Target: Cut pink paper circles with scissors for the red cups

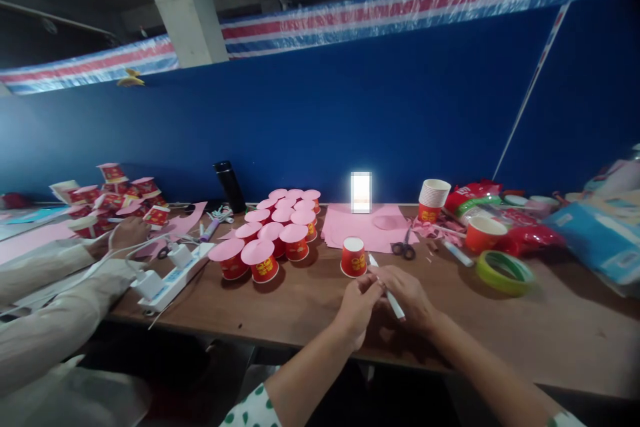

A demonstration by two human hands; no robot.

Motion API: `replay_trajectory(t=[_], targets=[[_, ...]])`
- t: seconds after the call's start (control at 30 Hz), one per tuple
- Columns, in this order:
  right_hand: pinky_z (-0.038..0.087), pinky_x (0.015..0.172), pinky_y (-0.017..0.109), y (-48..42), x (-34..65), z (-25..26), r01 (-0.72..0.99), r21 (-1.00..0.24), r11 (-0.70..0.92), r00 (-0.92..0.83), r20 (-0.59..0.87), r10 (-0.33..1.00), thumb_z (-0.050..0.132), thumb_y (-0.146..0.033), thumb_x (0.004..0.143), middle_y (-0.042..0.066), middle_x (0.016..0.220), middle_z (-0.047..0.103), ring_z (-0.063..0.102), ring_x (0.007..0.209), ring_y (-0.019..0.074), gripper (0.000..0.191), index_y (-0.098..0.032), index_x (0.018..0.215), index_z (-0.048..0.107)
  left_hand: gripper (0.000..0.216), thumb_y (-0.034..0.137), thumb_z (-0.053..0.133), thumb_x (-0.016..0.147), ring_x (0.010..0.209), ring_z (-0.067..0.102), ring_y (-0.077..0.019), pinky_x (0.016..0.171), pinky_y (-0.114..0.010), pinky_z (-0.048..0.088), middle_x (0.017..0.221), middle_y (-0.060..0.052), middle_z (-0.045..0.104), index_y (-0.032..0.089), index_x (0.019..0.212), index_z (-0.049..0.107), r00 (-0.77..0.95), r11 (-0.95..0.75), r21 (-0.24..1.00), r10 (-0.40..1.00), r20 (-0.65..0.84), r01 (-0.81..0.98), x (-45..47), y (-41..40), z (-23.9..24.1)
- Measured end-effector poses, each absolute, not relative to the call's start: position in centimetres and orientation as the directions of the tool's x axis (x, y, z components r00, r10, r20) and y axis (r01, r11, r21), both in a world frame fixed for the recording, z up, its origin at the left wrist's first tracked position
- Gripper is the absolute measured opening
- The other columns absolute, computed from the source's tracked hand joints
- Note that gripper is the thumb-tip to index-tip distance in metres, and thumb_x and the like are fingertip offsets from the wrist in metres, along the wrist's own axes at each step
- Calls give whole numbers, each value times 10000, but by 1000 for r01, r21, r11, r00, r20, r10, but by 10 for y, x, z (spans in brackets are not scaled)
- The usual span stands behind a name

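Note:
A red paper cup point(353, 260) with gold print stands upside down on the table, just beyond my hands. My right hand point(413, 295) is closed around a slim white pen point(395, 305), whose upper end points toward the cup. My left hand point(357, 310) is pinched beside the pen, its fingertips meeting my right hand; whatever it holds is hidden. Left of the cup, several upturned red cups point(264, 269) stand in rows with pink paper discs point(258, 251) on top. Behind the cup lie pink paper sheets point(345, 223) and dark scissors point(403, 248).
A stack of paper cups point(433, 199), a yellow-green tape roll point(505, 273) and a blue package point(597, 233) are on the right. A white power strip point(180, 277) and a black flask point(230, 187) are on the left, beside another person's hand point(129, 233).

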State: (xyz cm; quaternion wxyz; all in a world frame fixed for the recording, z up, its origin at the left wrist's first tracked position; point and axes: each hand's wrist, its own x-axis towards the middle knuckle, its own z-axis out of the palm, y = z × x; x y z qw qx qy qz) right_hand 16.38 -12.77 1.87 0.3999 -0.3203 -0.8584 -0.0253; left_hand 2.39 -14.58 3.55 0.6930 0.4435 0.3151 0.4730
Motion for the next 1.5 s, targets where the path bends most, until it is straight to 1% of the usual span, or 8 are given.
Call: replay_trajectory(t=[0.13, 0.2, 0.37, 0.43, 0.63, 0.97, 1.2, 1.5], targets=[[466, 822, 361, -112, 164, 34, 636, -368, 678, -192, 776, 601, 424, -277, 854, 100, 977, 633, 592, 914, 224, 363, -205, 1202, 500, 326, 452, 556, 755, 742, 554, -147, 708, -284, 437, 815, -37, 568, 167, 910, 526, -57, -220, 975, 974, 218, -22, 10, -127, 35], [465, 819, 356, -98, 163, 40, 672, -480, 564, -2, 761, 649, 372, -277, 874, 104, 965, 629, 597, 884, 214, 355, -186, 1194, 499, 390, 439, 612, 709, 838, 544, -175, 777, -321, 425, 911, -60, 549, 179, 965, 477, -237, -260, 933, 918, 319, 248, 3, -112, 31], [465, 811, 342, -66, 160, 28, 685, -614, 392, 174, 660, 731, 312, -303, 886, 106, 907, 645, 595, 905, 222, 378, -151, 1173, 507, 643, 447, 766, 497, 985, 514, -281, 822, -403, 396, 985, -109, 543, 177, 1002, 474, -163, -149, 812, 944, 287, 564, -1, -68, 17], [467, 812, 335, -61, 160, 16, 674, -624, 395, 168, 650, 741, 321, -304, 885, 116, 945, 645, 606, 892, 213, 372, -136, 1159, 508, 611, 443, 761, 512, 924, 544, -259, 798, -391, 405, 948, -97, 565, 183, 989, 482, -147, -155, 859, 955, 256, 488, 0, -51, 15], [462, 850, 360, -63, 156, 0, 682, -526, 509, 87, 749, 657, 406, -295, 879, 113, 1013, 642, 601, 946, 217, 300, -163, 1106, 550, 456, 384, 768, 549, 777, 583, -176, 743, -335, 437, 856, -65, 608, 188, 886, 531, -138, -269, 958, 957, 255, -96, 14, -24, 14], [460, 834, 409, -71, 147, 3, 670, -405, 623, -93, 786, 611, 512, -323, 832, 128, 1043, 590, 547, 971, 252, 338, -173, 1135, 503, 464, 554, 509, 753, 923, 600, -213, 833, -330, 453, 938, -86, 651, 141, 949, 587, 54, 6, 686, 997, 49, -727, 31, -40, 1], [458, 818, 405, -66, 148, -1, 714, -472, 517, 52, 772, 633, 434, -372, 875, 122, 1009, 592, 555, 934, 240, 297, -170, 1079, 509, 354, 396, 575, 771, 962, 606, -243, 863, -353, 456, 997, -111, 662, 121, 994, 600, 273, 153, 666, 959, 79, -730, 25, -45, 6], [486, 773, 373, -70, 146, 1, 721, -461, 517, 44, 776, 630, 479, -334, 852, 117, 1017, 594, 591, 874, 224, 404, -164, 1214, 424, 504, 505, 581, 738, 869, 631, -215, 771, -321, 491, 985, -113, 653, 132, 1076, 569, 110, 24, 699, 991, 79, -715, 20, -38, 4]])
